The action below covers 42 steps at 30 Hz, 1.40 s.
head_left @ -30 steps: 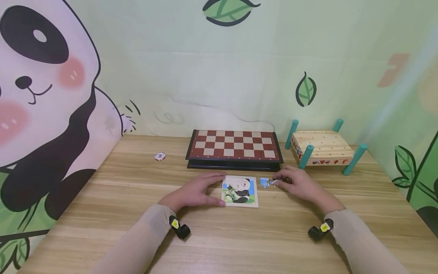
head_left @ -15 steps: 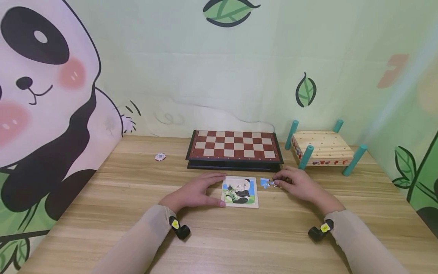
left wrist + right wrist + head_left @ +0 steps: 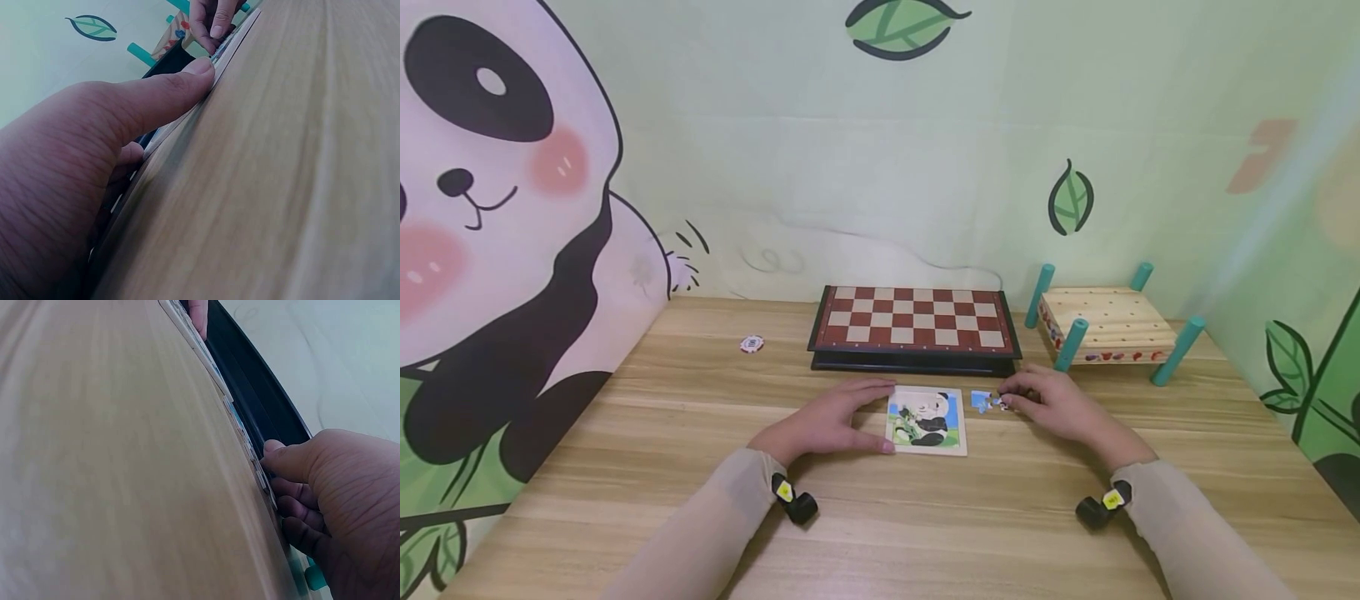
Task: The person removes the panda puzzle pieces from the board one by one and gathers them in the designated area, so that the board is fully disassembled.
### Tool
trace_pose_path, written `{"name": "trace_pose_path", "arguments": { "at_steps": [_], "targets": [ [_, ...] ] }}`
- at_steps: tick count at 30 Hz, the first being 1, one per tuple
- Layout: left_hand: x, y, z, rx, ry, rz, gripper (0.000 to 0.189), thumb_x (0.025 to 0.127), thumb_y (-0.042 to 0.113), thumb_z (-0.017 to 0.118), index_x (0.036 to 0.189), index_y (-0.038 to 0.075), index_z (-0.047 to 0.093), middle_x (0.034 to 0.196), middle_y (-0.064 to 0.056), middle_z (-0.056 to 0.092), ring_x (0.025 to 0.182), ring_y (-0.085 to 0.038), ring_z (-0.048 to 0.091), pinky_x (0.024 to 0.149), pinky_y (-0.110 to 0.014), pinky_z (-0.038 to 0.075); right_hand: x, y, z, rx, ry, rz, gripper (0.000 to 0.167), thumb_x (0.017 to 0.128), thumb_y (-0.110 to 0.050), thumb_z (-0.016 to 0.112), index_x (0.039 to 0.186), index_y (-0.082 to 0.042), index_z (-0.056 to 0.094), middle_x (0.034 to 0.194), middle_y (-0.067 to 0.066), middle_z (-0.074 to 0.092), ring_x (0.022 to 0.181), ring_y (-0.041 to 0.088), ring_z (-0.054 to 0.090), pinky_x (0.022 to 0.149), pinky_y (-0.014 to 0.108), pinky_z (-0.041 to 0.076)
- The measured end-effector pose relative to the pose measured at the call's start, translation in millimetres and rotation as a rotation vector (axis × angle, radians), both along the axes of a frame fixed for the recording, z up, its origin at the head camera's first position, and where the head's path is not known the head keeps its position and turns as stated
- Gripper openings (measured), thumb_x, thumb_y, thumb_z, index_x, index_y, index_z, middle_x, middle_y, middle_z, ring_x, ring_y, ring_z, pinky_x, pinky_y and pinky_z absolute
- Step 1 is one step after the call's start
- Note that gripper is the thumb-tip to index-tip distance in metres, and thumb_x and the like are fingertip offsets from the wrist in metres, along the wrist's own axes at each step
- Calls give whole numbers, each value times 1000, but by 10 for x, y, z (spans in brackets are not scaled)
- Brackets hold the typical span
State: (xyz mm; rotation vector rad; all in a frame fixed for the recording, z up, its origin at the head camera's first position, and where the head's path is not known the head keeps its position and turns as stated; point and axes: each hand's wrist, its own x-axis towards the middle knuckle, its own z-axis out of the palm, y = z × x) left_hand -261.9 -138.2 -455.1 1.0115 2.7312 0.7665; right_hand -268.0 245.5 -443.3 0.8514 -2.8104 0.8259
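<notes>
A square panda jigsaw puzzle (image 3: 934, 427) in a pale frame lies flat on the table, most of its picture filled and a bare patch near its upper left. My left hand (image 3: 826, 423) holds the frame's left side, thumb at the near corner and a finger at the far one. Just right of the frame lies a blue puzzle piece (image 3: 980, 400), with small ones beside it. Thumb and fingers of my right hand (image 3: 1051, 402) pinch a small black-and-white puzzle piece (image 3: 1003, 403) at table level. The right wrist view shows pieces (image 3: 236, 422) in a row, edge-on.
Behind the puzzle stands a folded red-and-white chessboard (image 3: 917, 321). A wooden pegboard stand (image 3: 1105, 321) with teal legs is at the back right. One poker chip (image 3: 752, 343) lies at the back left. A painted wall closes off the table's far side.
The piece at my right fingertips has turned and settled lower beside the other pieces since a second ago. My left hand and the puzzle frame stay put.
</notes>
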Motion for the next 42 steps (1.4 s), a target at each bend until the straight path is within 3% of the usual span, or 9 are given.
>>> {"name": "trace_pose_path", "arguments": {
  "at_steps": [8, 15, 24, 28, 34, 42],
  "targets": [
    [-18, 17, 0, 2, -7, -12, 97, 78, 75, 68, 156, 23, 40, 161, 5, 34, 148, -21, 27, 120, -48, 24, -6, 17, 6, -7, 16, -9, 14, 97, -15, 68, 110, -12, 74, 99, -4, 67, 89, 13, 62, 79, 38, 56],
    [-52, 30, 14, 6, 11, -17, 97, 78, 73, 69, 155, 22, 40, 161, 4, 35, 148, -21, 28, 120, -48, 24, -26, 23, 33, -44, 92, -25, 14, 99, -15, 66, 110, -12, 73, 101, -2, 69, 86, 14, 58, 73, 34, 53],
    [-40, 38, 23, -5, 9, -7, 96, 78, 73, 70, 155, 23, 41, 160, 6, 35, 147, -18, 29, 120, -45, 24, -3, -64, 23, -168, 232, 89, 12, 93, -4, 72, 105, -7, 72, 95, -2, 69, 82, 9, 61, 70, 32, 58],
    [-31, 40, 17, -6, 4, -6, 96, 78, 72, 70, 155, 23, 41, 160, 8, 35, 148, -17, 28, 120, -43, 23, 6, -133, 22, -191, 224, 116, 12, 93, -5, 71, 105, -9, 72, 96, -4, 67, 84, 8, 60, 71, 31, 57],
    [-18, 30, 9, -10, 6, -7, 97, 78, 73, 69, 155, 23, 40, 161, 8, 35, 148, -16, 27, 120, -44, 23, 29, -266, 49, -172, 150, 92, 12, 98, -15, 68, 108, -12, 73, 98, -9, 65, 86, 9, 58, 70, 28, 54],
    [-25, 7, -20, -3, -1, -1, 98, 77, 76, 68, 155, 24, 40, 161, 7, 34, 148, -17, 27, 120, -45, 23, -16, -466, 63, -117, 165, 127, 12, 97, -15, 69, 108, -12, 73, 98, -8, 65, 87, 8, 58, 72, 29, 55]
  ]
}}
